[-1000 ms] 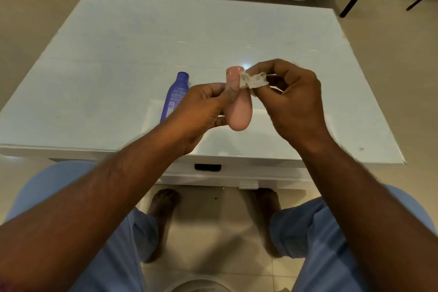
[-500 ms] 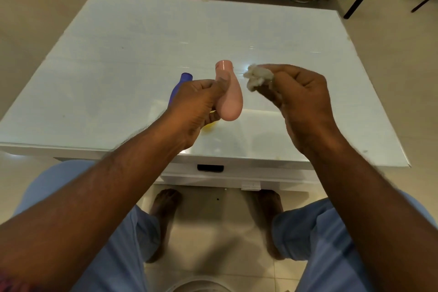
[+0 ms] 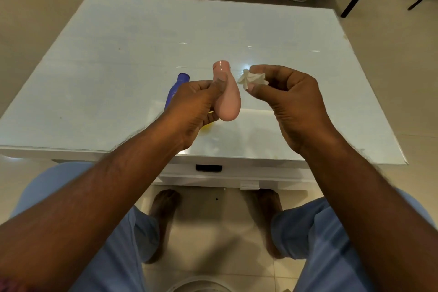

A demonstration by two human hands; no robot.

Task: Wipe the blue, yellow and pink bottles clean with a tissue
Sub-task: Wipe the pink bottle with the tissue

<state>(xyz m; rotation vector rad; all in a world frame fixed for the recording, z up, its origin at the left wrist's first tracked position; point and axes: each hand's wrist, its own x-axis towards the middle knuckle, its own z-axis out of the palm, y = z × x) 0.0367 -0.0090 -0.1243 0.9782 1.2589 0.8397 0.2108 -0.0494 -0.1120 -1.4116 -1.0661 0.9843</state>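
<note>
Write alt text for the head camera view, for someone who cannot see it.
A person's left hand holds a smooth pink plastic bottle above a white glass-topped table, while the right hand pinches a crumpled white tissue beside it, not touching. A dark blue bottle lies behind the left hand.

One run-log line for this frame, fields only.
left hand: holds pink bottle | right hand: pinches tissue, apart from bottle | blue bottle: lying on table
</note>
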